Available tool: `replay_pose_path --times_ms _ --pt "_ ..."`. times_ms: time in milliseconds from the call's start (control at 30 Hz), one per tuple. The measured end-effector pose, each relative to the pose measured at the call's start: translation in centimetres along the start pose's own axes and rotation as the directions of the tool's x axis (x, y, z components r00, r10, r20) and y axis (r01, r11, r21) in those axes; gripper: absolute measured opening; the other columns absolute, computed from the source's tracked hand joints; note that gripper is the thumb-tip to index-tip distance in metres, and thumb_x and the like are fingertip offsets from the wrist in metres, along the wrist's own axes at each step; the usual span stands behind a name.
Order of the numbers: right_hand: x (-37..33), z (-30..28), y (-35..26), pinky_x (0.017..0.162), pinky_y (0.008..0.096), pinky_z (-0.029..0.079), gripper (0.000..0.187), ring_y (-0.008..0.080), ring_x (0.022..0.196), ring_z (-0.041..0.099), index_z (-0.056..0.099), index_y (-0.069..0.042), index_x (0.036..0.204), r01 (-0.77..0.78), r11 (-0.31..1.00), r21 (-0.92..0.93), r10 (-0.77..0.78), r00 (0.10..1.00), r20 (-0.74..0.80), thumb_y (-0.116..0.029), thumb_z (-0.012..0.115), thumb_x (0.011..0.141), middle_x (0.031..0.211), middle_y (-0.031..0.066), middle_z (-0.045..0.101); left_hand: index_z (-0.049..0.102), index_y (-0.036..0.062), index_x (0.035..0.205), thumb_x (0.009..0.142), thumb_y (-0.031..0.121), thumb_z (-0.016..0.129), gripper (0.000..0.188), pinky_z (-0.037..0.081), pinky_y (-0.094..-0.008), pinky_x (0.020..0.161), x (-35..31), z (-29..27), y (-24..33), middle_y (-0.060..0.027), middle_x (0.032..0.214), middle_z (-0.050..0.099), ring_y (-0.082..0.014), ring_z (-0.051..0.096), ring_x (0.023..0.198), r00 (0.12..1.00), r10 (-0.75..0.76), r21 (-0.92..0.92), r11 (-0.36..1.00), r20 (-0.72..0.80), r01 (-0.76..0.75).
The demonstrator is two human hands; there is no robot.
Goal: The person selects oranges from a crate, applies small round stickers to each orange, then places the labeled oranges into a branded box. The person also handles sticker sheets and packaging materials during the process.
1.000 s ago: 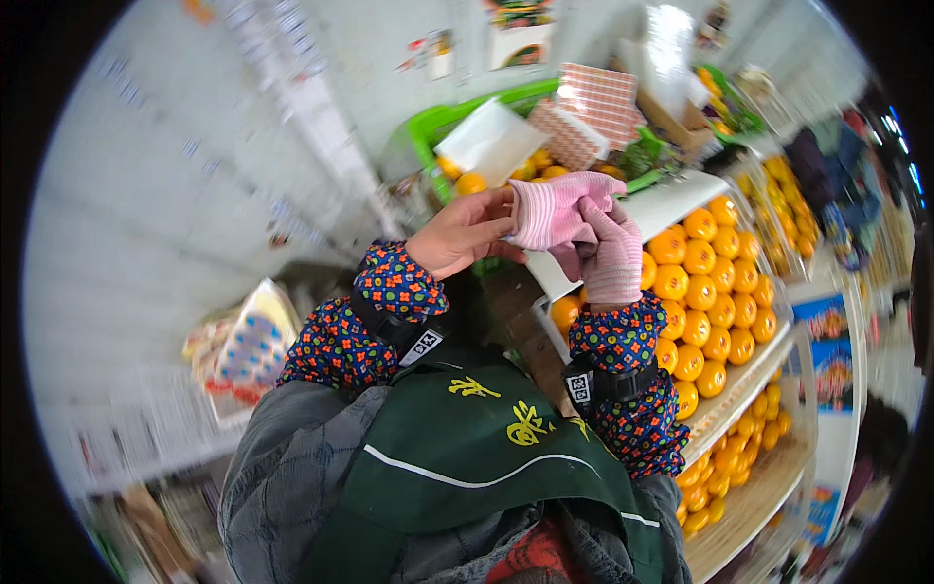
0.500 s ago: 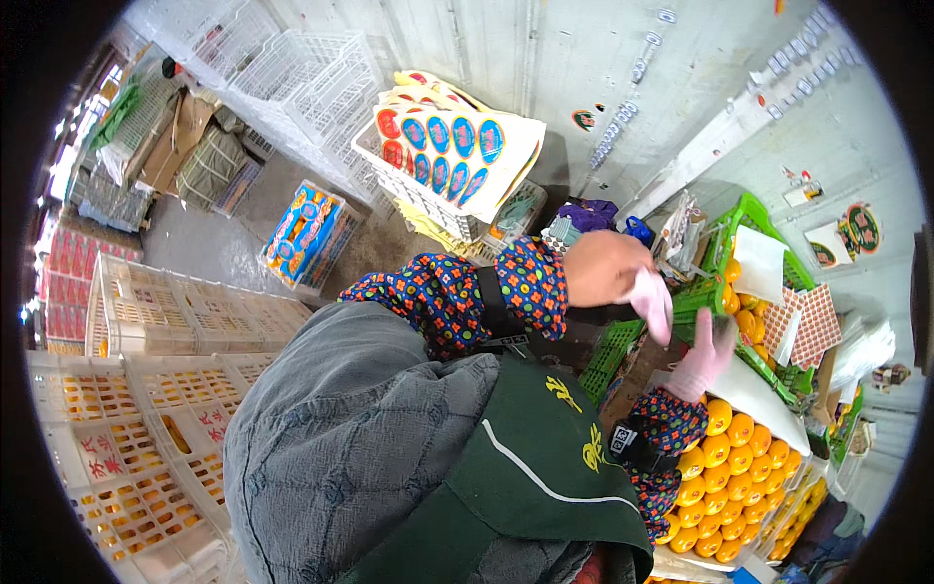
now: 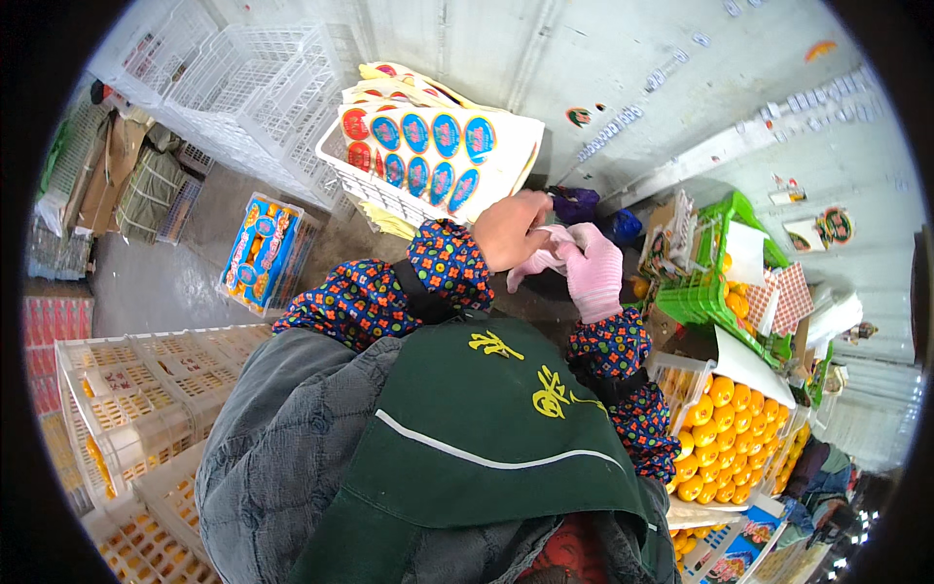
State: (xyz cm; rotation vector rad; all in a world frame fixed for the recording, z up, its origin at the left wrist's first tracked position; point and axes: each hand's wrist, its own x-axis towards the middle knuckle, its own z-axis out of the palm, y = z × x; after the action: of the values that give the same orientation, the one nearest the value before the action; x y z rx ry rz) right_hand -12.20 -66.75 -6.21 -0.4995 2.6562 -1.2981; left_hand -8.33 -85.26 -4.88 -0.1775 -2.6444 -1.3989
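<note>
My bare left hand [image 3: 509, 232] is closed on a loose pink knit glove [image 3: 531, 270] in front of my dark green apron [image 3: 486, 409]. Wearing a matching pink glove, my right hand [image 3: 594, 273] meets it there, its fingers pinching the loose glove's upper edge. Flower-patterned sleeve covers with black bands run along both forearms. Just beyond the left hand, sheets of blue and red oval stickers [image 3: 428, 151] lie in a white basket [image 3: 375, 190].
At right, orange fruit [image 3: 725, 438] sits in rows in a crate, with a green basket [image 3: 705, 282] behind it. Pale plastic crates [image 3: 146, 389] stand at left. A blue-topped fruit box [image 3: 261, 251] is on the floor, near stacked white crates [image 3: 258, 88].
My hands have come together: the right hand moved left to the loose glove and took its edge, while the left drew nearer my body. The view has shifted.
</note>
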Motion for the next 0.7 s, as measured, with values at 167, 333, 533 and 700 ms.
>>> replay_pose_path --times_ms 167,333,533,700 --pt "3.7 5.5 -2.3 0.071 0.0425 0.052 0.018 0.0399 0.082 0.067 0.065 -0.004 0.096 0.041 0.996 -0.082 -0.046 0.997 -0.059 -0.020 0.064 0.089 0.088 0.0212 0.069 0.055 0.0029 0.111 0.089 -0.003 0.055 0.023 0.048 -0.0383 0.077 -0.6 -4.0 -3.1 -0.0147 0.092 0.059 -0.0315 0.059 0.087 0.890 0.455 -0.246 0.860 -0.025 -0.446" --pt "5.6 10.4 -4.2 0.070 0.0475 0.051 0.015 0.0427 0.081 0.065 0.063 -0.006 0.102 -0.001 0.983 -0.184 -0.019 0.994 -0.106 -0.017 0.057 0.093 0.083 0.0211 0.067 0.055 0.0001 0.110 0.086 -0.004 0.051 0.024 0.050 -0.0451 0.077 -0.8 -5.3 -7.9 -0.0226 0.095 0.063 -0.0426 0.061 0.087 0.979 0.174 -0.170 0.973 0.102 -0.155" --pt "6.5 12.6 -7.6 0.064 0.0454 0.051 0.011 0.0366 0.074 0.066 0.063 -0.009 0.099 0.439 0.867 -0.235 -0.442 0.896 0.041 -0.017 0.059 0.093 0.080 0.0161 0.066 0.052 -0.0016 0.135 0.084 0.003 0.059 0.052 0.050 -0.0402 0.094 0.8 -7.3 -12.3 -0.0199 0.116 0.068 -0.0321 0.065 0.107 0.972 0.131 -0.206 0.974 0.195 -0.090" --pt "8.3 12.9 -11.9 0.058 0.0456 0.049 0.012 0.0330 0.064 0.065 0.055 -0.010 0.092 0.577 0.757 -0.306 -0.536 0.817 0.214 -0.019 0.063 0.090 0.069 0.0115 0.062 0.067 -0.0037 0.119 0.098 0.020 0.060 0.033 0.048 -0.0291 0.096 2.9 -11.1 -12.4 -0.0130 0.129 0.065 -0.0146 0.062 0.111 0.985 -0.157 -0.904 0.405 0.078 0.136"
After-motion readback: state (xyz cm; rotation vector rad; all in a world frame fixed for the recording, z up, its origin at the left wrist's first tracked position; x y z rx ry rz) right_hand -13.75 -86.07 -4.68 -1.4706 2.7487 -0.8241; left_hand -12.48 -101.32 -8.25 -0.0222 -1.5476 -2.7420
